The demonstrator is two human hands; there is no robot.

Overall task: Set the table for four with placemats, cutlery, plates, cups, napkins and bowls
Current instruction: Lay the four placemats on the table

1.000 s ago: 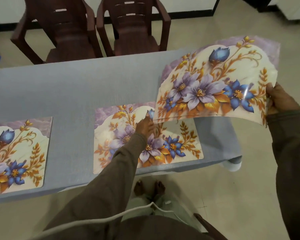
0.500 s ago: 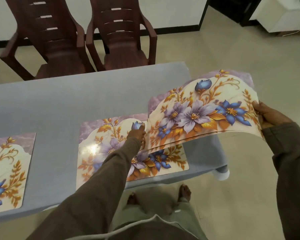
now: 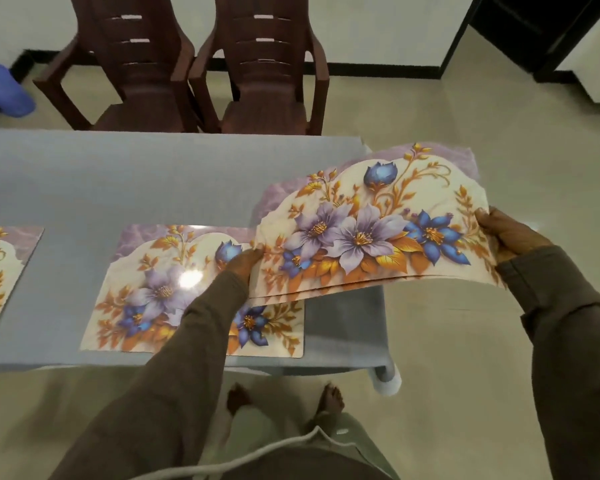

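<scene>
Over the right end of the table, a floral placemat stack hangs in the air, bowed upward in the middle and held at both short ends. At its near edge two thin layers show, so it looks like more than one mat (how many, I cannot tell). The left hand has its grip closed on the stack's left edge, thumb on top of the printed face and fingers hidden beneath. The right hand has its grip closed on the right edge, fingers curled around it from the side, well past the table's right end and over the floor.

Beneath the left arm, a laid placemat lies flat near the table's front edge, toward the right end; the raised stack overlaps its upper right corner in the view without touching it as far as I can see. A second laid placemat lies flat near the front edge too, further left, cut off by the picture's border. A grey-blue cloth covers the table.

Behind the far edge stand two dark brown plastic chairs, side by side and touching at the armrests. A blue object sits on the floor at the far left, blurred.
</scene>
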